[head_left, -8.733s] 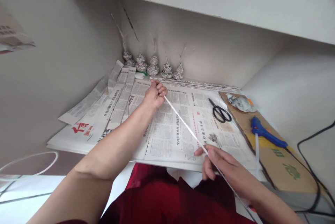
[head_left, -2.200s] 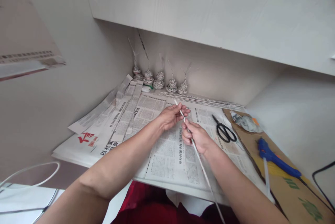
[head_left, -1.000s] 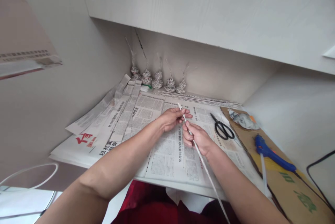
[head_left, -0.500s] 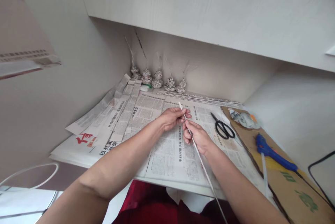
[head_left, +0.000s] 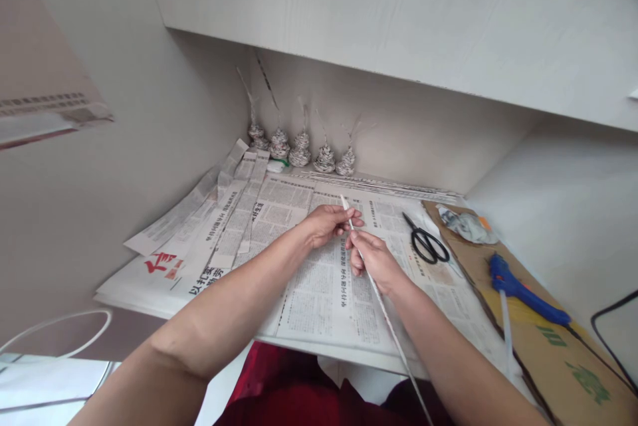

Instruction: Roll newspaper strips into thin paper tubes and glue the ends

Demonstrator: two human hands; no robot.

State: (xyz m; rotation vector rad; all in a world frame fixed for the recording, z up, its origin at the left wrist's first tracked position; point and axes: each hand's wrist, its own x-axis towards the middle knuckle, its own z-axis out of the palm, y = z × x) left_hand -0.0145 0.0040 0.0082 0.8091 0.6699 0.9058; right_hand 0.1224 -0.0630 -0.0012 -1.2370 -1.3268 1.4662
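Observation:
A long thin rolled-paper stick (head_left: 385, 312) slants from the middle of the newspaper-covered table (head_left: 319, 306) down past the front edge. Near its upper end, my left hand (head_left: 329, 223) pinches it between thumb and fingers, and a short white tip pokes out beyond. Just below, my right hand (head_left: 373, 256) is closed round the same stick, its thumb on top. The two hands nearly touch. Under them lie printed newspaper sheets. To the right of my right hand rest black-handled scissors (head_left: 426, 240).
Several woven paper gourd shapes (head_left: 300, 149) stand along the back wall. Rolled paper sticks (head_left: 383, 185) lie before them, and cut newspaper strips (head_left: 224, 213) at left. At right, cardboard (head_left: 553, 373) carries a blue glue gun (head_left: 528, 296) and a crumpled plastic bag (head_left: 466, 225). A cabinet overhangs the back.
Both hands keep their grip on the paper stick in almost the same place. My right hand has shifted very slightly, and the view has turned a touch.

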